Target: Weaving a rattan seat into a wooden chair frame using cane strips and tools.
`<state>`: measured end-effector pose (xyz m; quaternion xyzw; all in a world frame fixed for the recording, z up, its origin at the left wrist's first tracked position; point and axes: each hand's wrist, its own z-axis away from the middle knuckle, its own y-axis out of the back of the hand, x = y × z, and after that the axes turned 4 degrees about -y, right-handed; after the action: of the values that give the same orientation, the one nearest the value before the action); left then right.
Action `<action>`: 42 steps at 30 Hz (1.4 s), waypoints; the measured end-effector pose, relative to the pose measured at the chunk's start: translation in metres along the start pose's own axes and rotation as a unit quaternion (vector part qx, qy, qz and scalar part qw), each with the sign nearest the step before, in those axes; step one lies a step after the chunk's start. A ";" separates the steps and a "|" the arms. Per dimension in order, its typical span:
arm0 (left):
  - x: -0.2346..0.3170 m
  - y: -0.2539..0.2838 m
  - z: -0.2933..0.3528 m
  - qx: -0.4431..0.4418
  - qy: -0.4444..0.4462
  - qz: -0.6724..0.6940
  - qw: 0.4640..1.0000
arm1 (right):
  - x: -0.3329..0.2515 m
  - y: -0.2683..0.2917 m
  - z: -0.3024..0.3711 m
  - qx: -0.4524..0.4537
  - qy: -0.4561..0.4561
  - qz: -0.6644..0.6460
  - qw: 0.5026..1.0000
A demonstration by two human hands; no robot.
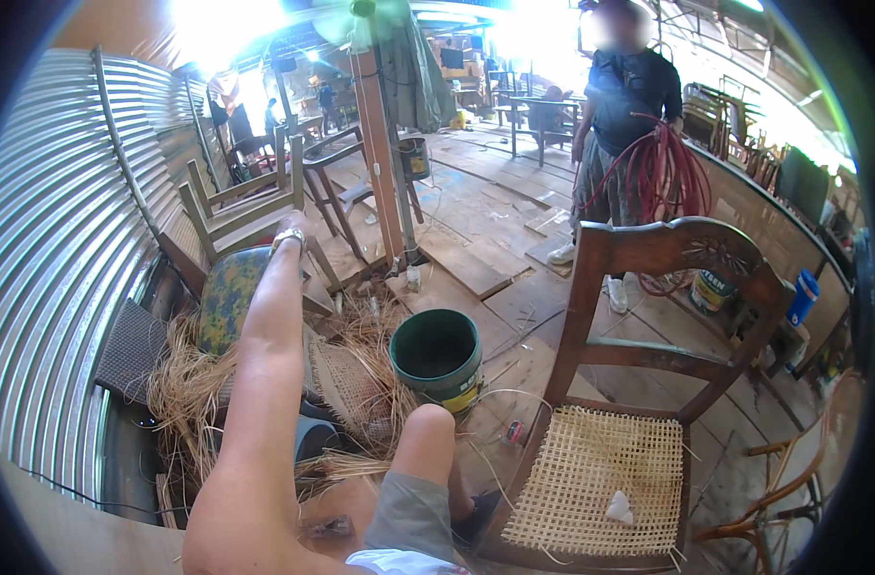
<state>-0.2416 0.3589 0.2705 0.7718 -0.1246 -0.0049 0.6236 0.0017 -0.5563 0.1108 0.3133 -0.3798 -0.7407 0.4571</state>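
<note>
My left arm reaches out far ahead on the left, with a watch at the wrist. My left hand [301, 223] is at a bare wooden chair frame [255, 228], against its upright; its fingers are too small and blurred to make out. Under the forearm lie loose rattan strips [193, 379] and a camouflage-patterned cushion [231, 297]. Close on the right stands a dark wooden chair [648, 356] with a carved back and a woven cane seat [591, 470]. A small white scrap [620, 508] rests on that seat. My right hand is out of view.
A dark green bucket [436, 355] stands ahead of my knee. Further off, a person [631, 105] holds a coiled red hose [653, 177]. A wooden post [378, 153] rises near the chair frame, and a corrugated metal wall [54, 240] runs along the left.
</note>
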 end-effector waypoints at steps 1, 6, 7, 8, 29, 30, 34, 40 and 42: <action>-0.040 0.013 -0.028 0.048 0.002 0.080 0.996 | -0.012 -0.008 -0.004 -0.014 0.024 0.025 0.999; 0.062 -0.008 0.052 -0.014 -0.108 0.558 0.823 | 0.027 -0.001 -0.001 0.047 -0.024 0.006 0.999; 0.058 0.007 0.089 0.155 -0.261 0.473 0.827 | 0.025 -0.016 -0.017 0.061 0.001 -0.080 0.995; 0.056 0.020 0.129 0.310 -0.400 0.355 0.786 | 0.023 -0.031 -0.031 0.070 0.024 -0.166 0.983; 0.012 -0.157 0.405 -0.183 -0.866 0.067 0.459 | -0.096 -0.096 0.061 0.172 0.389 -0.129 0.896; 0.000 -0.179 0.410 -0.152 -0.908 0.027 0.389 | -0.088 -0.096 0.030 0.236 0.430 -0.094 0.866; -0.007 -0.131 0.466 -0.778 -0.422 -0.141 0.443 | -0.068 -0.118 -0.036 0.264 0.428 -0.050 0.863; -0.023 -0.147 0.482 -0.708 -0.476 -0.098 0.513 | -0.073 -0.126 -0.034 0.283 0.428 -0.054 0.857; -0.018 -0.143 0.483 -0.714 -0.473 -0.080 0.510 | -0.070 -0.126 -0.040 0.303 0.446 -0.048 0.841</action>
<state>-0.3109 -0.0741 0.0229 -0.0443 -0.2931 -0.5068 0.8095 0.0059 -0.4660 -0.0082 0.7503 -0.3248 -0.3901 0.4235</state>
